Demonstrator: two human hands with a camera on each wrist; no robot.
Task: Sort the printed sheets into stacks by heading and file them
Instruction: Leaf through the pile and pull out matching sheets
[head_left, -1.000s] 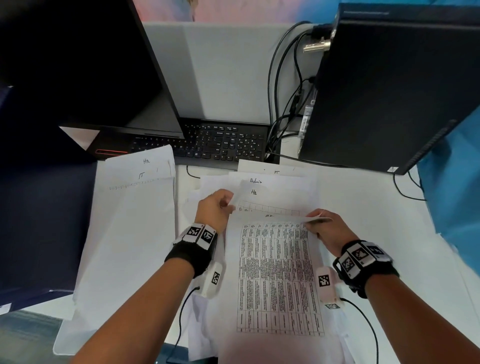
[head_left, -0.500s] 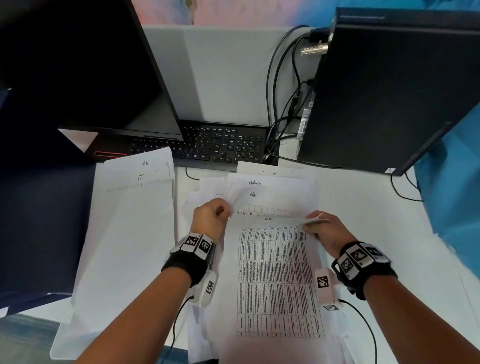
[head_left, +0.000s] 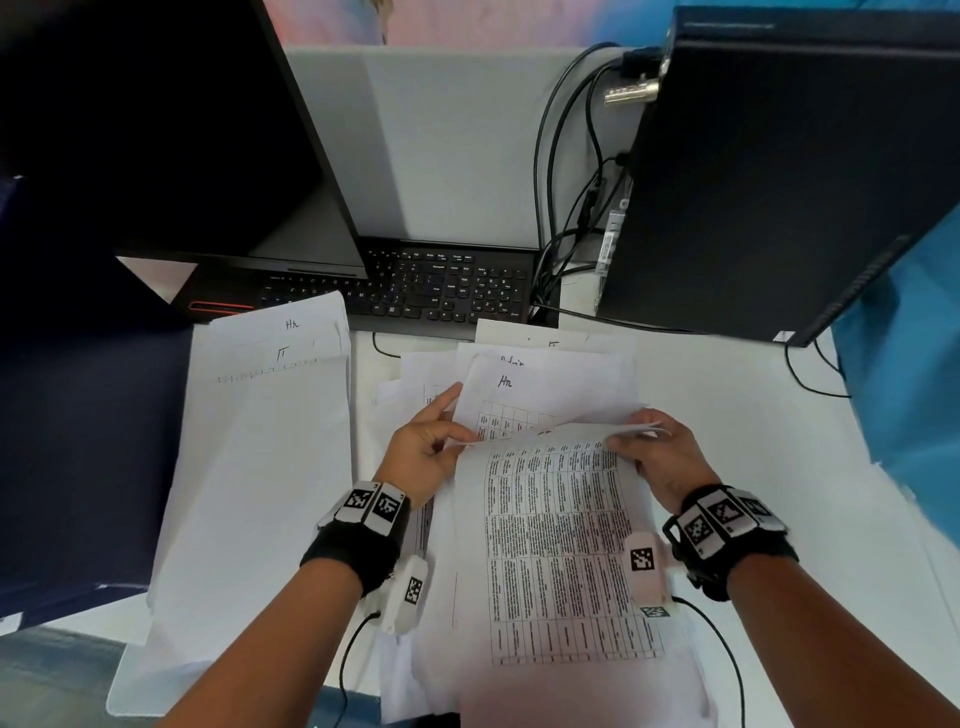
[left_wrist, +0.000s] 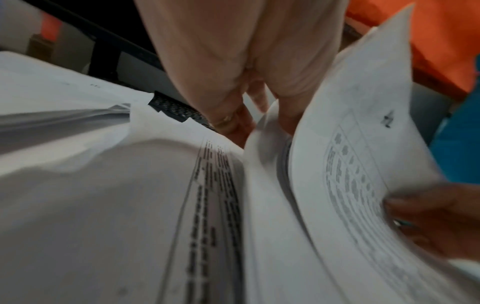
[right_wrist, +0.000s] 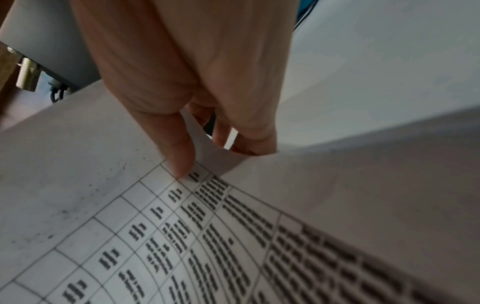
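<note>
A loose pile of printed sheets (head_left: 519, 670) lies on the white desk in front of me. Its top sheet (head_left: 556, 545) carries a dense printed table. My right hand (head_left: 631, 434) pinches that sheet's top right corner, thumb on the print (right_wrist: 207, 152) and fingers underneath, so the top edge curls up. My left hand (head_left: 457, 421) pinches the pile's left edge; the sheets (left_wrist: 363, 164) bend up beside its fingers (left_wrist: 233, 123). Behind the lifted edge lies a sheet headed "HR" (head_left: 545, 384). A separate stack (head_left: 260, 467) at the left shows "HR" and "IT" headings.
A black keyboard (head_left: 447, 291) sits beyond the papers, partly under the monitor (head_left: 156, 130). A black computer tower (head_left: 779, 182) stands at the back right with cables (head_left: 571, 208) beside it. A dark blue surface (head_left: 78, 415) borders the left stack. Bare desk (head_left: 779, 467) shows at the right.
My left index finger has stretched up along the edge of the "HR" sheet and the hand has shifted slightly toward me. The right hand still pinches the same corner.
</note>
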